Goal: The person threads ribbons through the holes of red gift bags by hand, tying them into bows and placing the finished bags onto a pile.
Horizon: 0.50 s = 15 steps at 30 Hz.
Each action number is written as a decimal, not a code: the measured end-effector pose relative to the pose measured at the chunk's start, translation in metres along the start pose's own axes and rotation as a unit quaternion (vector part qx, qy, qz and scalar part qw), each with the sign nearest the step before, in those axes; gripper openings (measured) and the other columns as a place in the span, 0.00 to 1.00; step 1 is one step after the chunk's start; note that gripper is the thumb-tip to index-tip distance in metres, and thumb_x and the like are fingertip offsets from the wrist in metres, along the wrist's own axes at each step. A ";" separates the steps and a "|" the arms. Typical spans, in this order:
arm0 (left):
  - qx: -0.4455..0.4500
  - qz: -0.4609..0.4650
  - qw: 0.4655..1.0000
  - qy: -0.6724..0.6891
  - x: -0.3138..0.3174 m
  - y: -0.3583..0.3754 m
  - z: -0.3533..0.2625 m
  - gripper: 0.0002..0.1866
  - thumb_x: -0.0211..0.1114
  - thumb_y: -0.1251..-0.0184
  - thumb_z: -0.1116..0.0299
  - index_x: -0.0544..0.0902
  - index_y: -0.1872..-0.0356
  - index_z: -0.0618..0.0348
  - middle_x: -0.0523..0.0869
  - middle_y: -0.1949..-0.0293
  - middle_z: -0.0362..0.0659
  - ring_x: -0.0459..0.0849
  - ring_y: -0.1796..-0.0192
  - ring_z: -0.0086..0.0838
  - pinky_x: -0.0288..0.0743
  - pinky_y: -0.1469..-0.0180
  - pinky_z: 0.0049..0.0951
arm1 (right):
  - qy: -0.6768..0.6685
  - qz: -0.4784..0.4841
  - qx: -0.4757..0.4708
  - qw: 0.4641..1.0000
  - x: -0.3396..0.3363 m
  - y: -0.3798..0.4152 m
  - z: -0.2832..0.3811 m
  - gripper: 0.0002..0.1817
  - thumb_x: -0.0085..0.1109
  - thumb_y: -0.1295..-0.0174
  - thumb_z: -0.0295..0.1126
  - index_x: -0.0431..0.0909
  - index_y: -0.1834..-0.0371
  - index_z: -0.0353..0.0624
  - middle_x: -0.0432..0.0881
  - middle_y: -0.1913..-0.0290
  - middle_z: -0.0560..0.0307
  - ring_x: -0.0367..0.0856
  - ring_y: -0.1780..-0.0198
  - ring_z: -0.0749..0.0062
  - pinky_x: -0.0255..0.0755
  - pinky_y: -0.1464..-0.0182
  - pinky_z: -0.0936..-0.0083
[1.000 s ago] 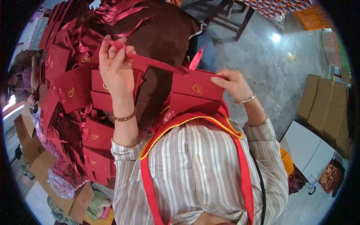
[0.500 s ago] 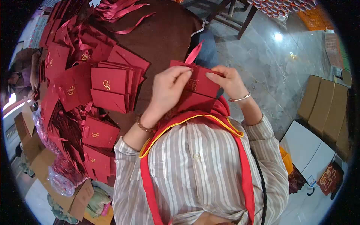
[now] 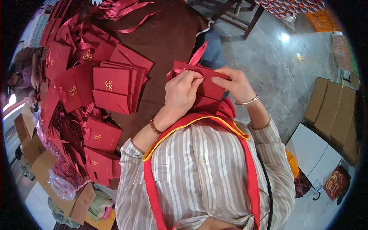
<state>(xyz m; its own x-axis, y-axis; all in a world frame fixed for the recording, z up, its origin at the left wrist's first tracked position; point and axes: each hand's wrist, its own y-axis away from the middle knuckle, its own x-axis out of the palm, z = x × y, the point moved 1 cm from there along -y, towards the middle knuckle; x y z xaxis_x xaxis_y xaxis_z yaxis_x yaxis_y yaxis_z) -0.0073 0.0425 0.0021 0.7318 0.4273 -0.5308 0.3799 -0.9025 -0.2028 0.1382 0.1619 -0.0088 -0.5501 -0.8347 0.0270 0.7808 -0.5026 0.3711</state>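
A red paper bag (image 3: 212, 89) is held above my lap, in front of my apron. My left hand (image 3: 183, 89), with a beaded bracelet, pinches a pink ribbon (image 3: 179, 70) at the bag's upper part. Another stretch of ribbon (image 3: 199, 53) rises beyond the bag's top edge. My right hand (image 3: 234, 84), wearing a silver bangle, grips the bag's upper right corner between thumb and fingers. To the left, a stack of red bags (image 3: 111, 80) with gold lettering lies on the brown cloth (image 3: 165, 34).
More red bags (image 3: 73, 89) and pink ribbons (image 3: 124, 9) cover the left side. Another person (image 3: 28, 69) is at the far left. Cardboard boxes (image 3: 331, 111) and a white box (image 3: 314, 153) stand right. A wooden stool (image 3: 251, 23) is at the top.
My left hand has moved right across the bag, and a ribbon loop now shows beside it. The person at the far left has shifted, with an arm now visible.
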 end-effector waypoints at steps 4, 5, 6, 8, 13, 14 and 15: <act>-0.013 -0.013 1.000 0.006 0.003 -0.002 -0.002 0.04 0.60 0.41 0.72 0.76 0.68 0.61 0.80 0.72 0.47 0.80 0.70 0.42 0.72 0.69 0.36 | 0.017 0.012 -0.013 1.000 -0.001 0.000 0.000 0.10 0.58 0.40 0.27 0.79 0.57 0.34 0.79 0.62 0.64 0.75 0.60 0.83 0.69 0.56 0.83; -0.013 -0.013 1.000 0.005 0.005 -0.002 -0.001 0.04 0.60 0.41 0.72 0.76 0.68 0.61 0.80 0.72 0.47 0.80 0.70 0.42 0.72 0.69 0.36 | 0.017 0.016 -0.020 1.000 -0.001 0.001 0.000 0.10 0.58 0.40 0.27 0.79 0.57 0.34 0.78 0.62 0.64 0.75 0.60 0.83 0.69 0.56 0.83; 0.008 -0.020 1.000 -0.015 0.006 -0.002 -0.001 0.04 0.61 0.41 0.74 0.76 0.68 0.62 0.80 0.72 0.48 0.81 0.70 0.41 0.72 0.69 0.34 | 0.016 0.016 -0.020 1.000 0.000 0.001 0.002 0.10 0.58 0.40 0.27 0.79 0.57 0.34 0.78 0.62 0.64 0.75 0.60 0.83 0.69 0.56 0.83; 0.030 -0.026 0.999 -0.035 0.007 -0.002 0.000 0.04 0.62 0.41 0.75 0.77 0.67 0.63 0.80 0.71 0.48 0.81 0.70 0.40 0.73 0.69 0.32 | 0.014 -0.003 -0.006 1.000 0.003 0.003 0.006 0.09 0.58 0.40 0.27 0.79 0.59 0.34 0.77 0.64 0.64 0.74 0.60 0.82 0.68 0.57 0.83; 0.041 -0.015 0.999 -0.026 0.008 -0.001 0.003 0.04 0.62 0.41 0.74 0.77 0.67 0.62 0.79 0.72 0.48 0.81 0.70 0.42 0.72 0.70 0.33 | 0.079 -0.025 -0.043 0.996 0.004 0.004 0.008 0.09 0.57 0.39 0.29 0.79 0.62 0.34 0.77 0.66 0.62 0.73 0.62 0.81 0.67 0.58 0.82; 0.041 -0.015 0.999 -0.027 0.008 -0.001 0.003 0.04 0.62 0.41 0.74 0.77 0.67 0.62 0.79 0.72 0.48 0.81 0.70 0.42 0.72 0.70 0.33 | 0.101 -0.033 -0.053 0.993 0.004 0.004 0.008 0.09 0.56 0.39 0.29 0.79 0.62 0.34 0.76 0.66 0.61 0.73 0.63 0.80 0.66 0.58 0.82; 0.047 -0.012 0.999 -0.021 0.008 0.000 0.004 0.04 0.62 0.41 0.74 0.77 0.67 0.62 0.79 0.72 0.48 0.80 0.71 0.42 0.72 0.70 0.33 | 0.101 -0.033 -0.053 0.993 0.005 0.004 0.007 0.09 0.56 0.39 0.29 0.79 0.62 0.34 0.76 0.66 0.61 0.73 0.63 0.80 0.66 0.58 0.82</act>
<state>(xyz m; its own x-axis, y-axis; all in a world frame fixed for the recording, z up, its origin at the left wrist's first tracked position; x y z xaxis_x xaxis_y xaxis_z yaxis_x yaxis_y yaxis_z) -0.0037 0.0457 -0.0049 0.6985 0.4478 -0.5582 0.3405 -0.8940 -0.2911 0.1367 0.1575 -0.0012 -0.5384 -0.8221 -0.1851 0.7781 -0.5693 0.2653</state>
